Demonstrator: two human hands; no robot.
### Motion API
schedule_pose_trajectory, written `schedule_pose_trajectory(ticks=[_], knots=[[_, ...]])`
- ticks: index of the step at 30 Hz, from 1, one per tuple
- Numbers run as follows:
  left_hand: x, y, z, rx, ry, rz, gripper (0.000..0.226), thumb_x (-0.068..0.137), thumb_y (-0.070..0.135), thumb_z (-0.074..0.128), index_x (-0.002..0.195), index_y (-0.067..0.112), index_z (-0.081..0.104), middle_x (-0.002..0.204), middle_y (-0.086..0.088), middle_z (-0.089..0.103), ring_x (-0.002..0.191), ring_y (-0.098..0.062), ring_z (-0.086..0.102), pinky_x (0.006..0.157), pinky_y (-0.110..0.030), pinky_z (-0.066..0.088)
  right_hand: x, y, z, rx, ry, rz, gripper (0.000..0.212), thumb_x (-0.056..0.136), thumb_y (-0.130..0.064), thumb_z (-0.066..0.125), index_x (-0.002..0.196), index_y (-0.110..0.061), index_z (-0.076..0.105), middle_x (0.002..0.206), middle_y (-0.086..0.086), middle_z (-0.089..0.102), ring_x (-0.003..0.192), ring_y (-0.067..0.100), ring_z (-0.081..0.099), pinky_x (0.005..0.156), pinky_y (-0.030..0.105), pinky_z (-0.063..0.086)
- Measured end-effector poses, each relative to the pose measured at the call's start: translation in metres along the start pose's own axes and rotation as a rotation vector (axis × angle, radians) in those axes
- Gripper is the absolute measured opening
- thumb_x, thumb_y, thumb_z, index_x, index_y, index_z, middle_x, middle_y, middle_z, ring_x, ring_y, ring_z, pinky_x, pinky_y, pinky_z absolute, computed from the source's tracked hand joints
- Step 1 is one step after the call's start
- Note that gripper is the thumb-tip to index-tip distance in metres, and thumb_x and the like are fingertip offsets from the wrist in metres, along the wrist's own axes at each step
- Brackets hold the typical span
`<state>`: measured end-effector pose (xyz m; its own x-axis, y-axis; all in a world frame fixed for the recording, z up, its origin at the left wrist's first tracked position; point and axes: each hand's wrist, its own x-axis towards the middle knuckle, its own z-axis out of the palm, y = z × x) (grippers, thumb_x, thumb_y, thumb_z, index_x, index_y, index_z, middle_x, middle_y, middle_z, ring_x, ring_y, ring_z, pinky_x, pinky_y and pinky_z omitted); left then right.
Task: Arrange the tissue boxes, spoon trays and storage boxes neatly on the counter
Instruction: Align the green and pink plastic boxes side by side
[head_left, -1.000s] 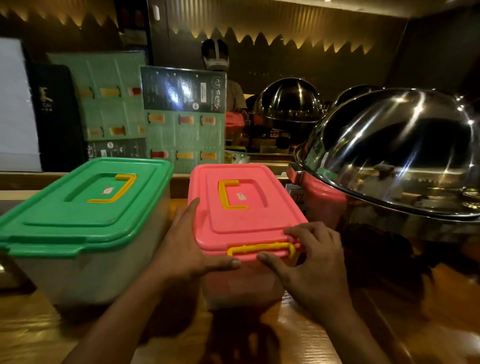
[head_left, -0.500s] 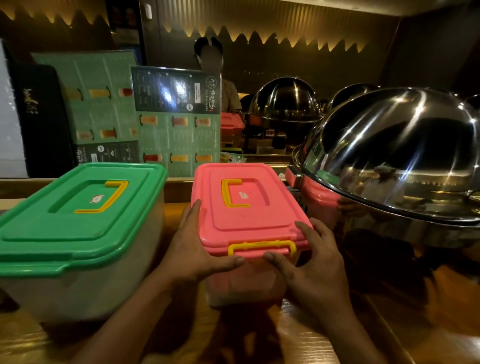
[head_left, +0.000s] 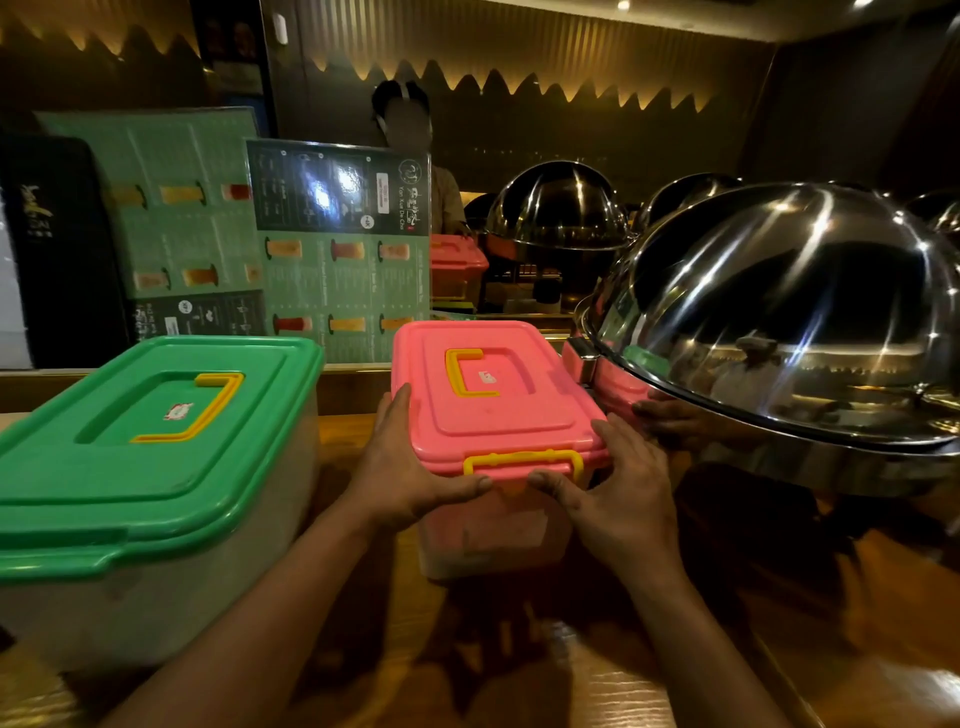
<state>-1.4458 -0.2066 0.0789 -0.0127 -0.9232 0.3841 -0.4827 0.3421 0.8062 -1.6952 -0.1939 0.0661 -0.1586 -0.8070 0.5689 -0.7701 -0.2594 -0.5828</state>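
At frame centre, the left hand and right hand clasped the pink-lidded storage box on the wooden counter. A green-lidded box stood left; a steel dome lid crowded right, possibly touching.

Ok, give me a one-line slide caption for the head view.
Both hands, left hand and right hand, grip the pink-lidded storage box on the wooden counter, between the green-lidded box and steel dome.

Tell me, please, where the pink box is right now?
The pink box sits mid-counter between both hands, with the green box on its left and the steel dome on its right.
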Motion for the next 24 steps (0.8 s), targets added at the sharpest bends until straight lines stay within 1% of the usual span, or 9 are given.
schedule_pose_trajectory(ticks=[2,3,6,11,14,17,20,22,24], knots=[[0.002,0.002,0.001,-0.006,0.005,0.010,0.124,0.037,0.066,0.093,0.141,0.049,0.027,0.142,0.006,0.040,0.132,-0.012,0.045,0.110,-0.045,0.043,0.004,0.001,0.001,-0.029,-0.011,0.000,0.113,0.055,-0.093,0.056,0.135,-0.013,0.058,0.142,0.009,0.054,0.132,0.028,0.042,0.107,0.047,0.041],[0.003,0.003,0.001,-0.003,0.007,0.014,0.123,0.036,0.065,0.093,0.139,0.052,0.026,0.141,0.006,0.039,0.131,-0.012,0.045,0.110,-0.044,0.043,0.006,0.002,0.001,-0.039,-0.017,-0.001,0.114,0.055,-0.093,0.056,0.135,-0.012,0.057,0.143,0.010,0.054,0.132,0.029,0.042,0.107,0.049,0.041],[0.007,0.002,0.001,0.011,0.005,0.000,0.131,0.037,0.065,0.093,0.147,0.041,0.026,0.143,0.006,0.037,0.133,-0.013,0.043,0.111,-0.044,0.042,0.011,0.002,0.003,-0.044,-0.041,0.001,0.114,0.056,-0.091,0.059,0.136,-0.010,0.056,0.144,0.012,0.052,0.133,0.032,0.041,0.107,0.051,0.040],[0.008,0.005,0.001,0.019,0.011,-0.032,0.134,0.033,0.066,0.092,0.146,0.036,0.025,0.139,0.009,0.034,0.130,-0.010,0.039,0.112,-0.035,0.036,0.018,0.000,0.004,-0.070,-0.067,0.001,0.110,0.057,-0.086,0.062,0.137,-0.012,0.055,0.146,0.010,0.051,0.133,0.032,0.041,0.108,0.047,0.039],[0.009,0.007,-0.001,0.038,0.014,-0.059,0.144,0.032,0.070,0.091,0.152,0.025,0.026,0.143,0.004,0.035,0.133,-0.015,0.042,0.114,-0.043,0.039,0.019,-0.003,0.004,-0.088,-0.077,0.015,0.110,0.057,-0.084,0.062,0.139,-0.010,0.054,0.148,0.011,0.049,0.134,0.033,0.040,0.110,0.047,0.037],[0.009,0.006,-0.002,0.035,-0.010,-0.057,0.133,0.034,0.068,0.093,0.146,0.035,0.031,0.140,0.005,0.044,0.132,-0.017,0.046,0.111,-0.049,0.042,0.019,-0.003,0.004,-0.113,-0.090,0.013,0.112,0.059,-0.089,0.058,0.140,-0.012,0.052,0.147,0.009,0.049,0.131,0.034,0.041,0.108,0.048,0.040],[0.007,-0.002,-0.003,0.009,-0.008,-0.059,0.129,0.035,0.063,0.096,0.142,0.045,0.027,0.140,0.007,0.051,0.135,-0.018,0.047,0.107,-0.053,0.045,0.020,-0.003,0.003,-0.171,-0.134,0.000,0.111,0.061,-0.092,0.053,0.138,-0.013,0.052,0.143,0.010,0.052,0.127,0.034,0.045,0.103,0.049,0.044],[-0.008,0.012,-0.009,0.017,-0.008,-0.061,0.128,0.042,0.061,0.096,0.145,0.042,0.021,0.145,0.010,0.045,0.137,-0.013,0.043,0.109,-0.046,0.043,0.018,-0.008,0.000,-0.216,-0.122,-0.029,0.101,0.066,-0.085,0.059,0.134,-0.010,0.055,0.138,0.015,0.053,0.124,0.037,0.048,0.102,0.048,0.044],[-0.024,0.029,-0.023,0.037,-0.031,-0.038,0.121,0.060,0.047,0.093,0.151,0.035,0.013,0.142,0.020,0.032,0.133,-0.003,0.033,0.108,-0.028,0.036,0.011,-0.021,0.000,-0.249,-0.047,-0.101,0.080,0.075,-0.070,0.064,0.125,-0.008,0.060,0.134,0.019,0.054,0.121,0.040,0.049,0.102,0.048,0.041]])
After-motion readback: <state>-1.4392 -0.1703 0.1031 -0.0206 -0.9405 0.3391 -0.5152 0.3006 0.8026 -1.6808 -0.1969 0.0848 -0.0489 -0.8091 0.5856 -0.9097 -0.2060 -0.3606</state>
